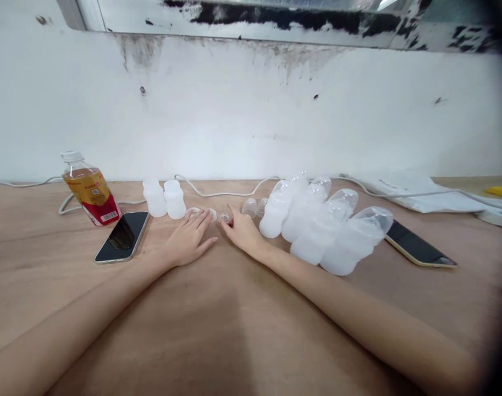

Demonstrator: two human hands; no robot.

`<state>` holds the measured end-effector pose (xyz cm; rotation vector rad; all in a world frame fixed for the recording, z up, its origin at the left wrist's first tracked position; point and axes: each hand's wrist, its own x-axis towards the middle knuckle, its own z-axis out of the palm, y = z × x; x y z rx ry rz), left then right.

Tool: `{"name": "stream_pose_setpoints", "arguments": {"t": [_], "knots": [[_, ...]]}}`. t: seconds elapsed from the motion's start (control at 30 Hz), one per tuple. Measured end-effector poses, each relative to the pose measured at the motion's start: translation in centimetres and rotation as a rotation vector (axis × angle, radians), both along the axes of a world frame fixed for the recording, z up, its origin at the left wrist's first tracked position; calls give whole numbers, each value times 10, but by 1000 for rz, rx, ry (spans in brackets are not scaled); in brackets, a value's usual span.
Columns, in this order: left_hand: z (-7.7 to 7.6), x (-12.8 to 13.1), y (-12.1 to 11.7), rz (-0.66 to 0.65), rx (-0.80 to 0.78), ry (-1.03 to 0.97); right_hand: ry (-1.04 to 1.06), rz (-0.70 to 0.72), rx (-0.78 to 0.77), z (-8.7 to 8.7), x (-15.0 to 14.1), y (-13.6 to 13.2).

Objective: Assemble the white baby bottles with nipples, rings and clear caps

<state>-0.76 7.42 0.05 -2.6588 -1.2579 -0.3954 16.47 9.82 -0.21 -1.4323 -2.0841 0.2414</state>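
Observation:
My left hand lies nearly flat on the table with its fingers stretched out over white rings. Its fingertips touch them, and its thumb points right. My right hand pinches a small clear nipple between thumb and index finger, low at the tabletop. Just behind that hand stand clear domed pieces. Two frosted white bottles without tops stand left of my left hand. Beside my right forearm is a cluster of several frosted bottles with clear domed covers.
A drink bottle and a phone are at the left on the wooden table. Another phone lies right of the cluster. White cable runs along the wall, and a white plastic bag lies at the back right.

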Motion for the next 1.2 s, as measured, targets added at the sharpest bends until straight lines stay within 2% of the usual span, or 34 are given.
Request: {"name": "stream_pose_setpoints", "arguments": {"t": [0.13, 0.27, 0.43, 0.53, 0.63, 0.83, 0.97, 1.1, 1.2], "knots": [[-1, 1, 5, -41, 17, -44, 24, -35, 26, -3, -5, 17], [0, 0, -1, -60, 78, -92, 60, -9, 60, -3, -3, 16], [-2, -7, -13, -111, 80, -213, 47, 76, 86, 3, 4, -17], [-3, -14, -29, -214, 70, -284, -3, 176, 90, 5, 13, -46], [0, -16, -46, -241, 39, -292, -44, 259, 102, 5, 24, -66], [7, -11, -54, -176, -39, -234, -199, 316, 64, 6, 27, -71], [3, -10, -51, -133, -101, -202, -252, 369, 10, 9, 28, -70], [-5, -12, -49, -125, -129, -347, -271, 418, -7, 10, 30, -70], [-6, -14, -47, -99, -220, -535, -235, 431, 35, 10, 30, -69]]}}
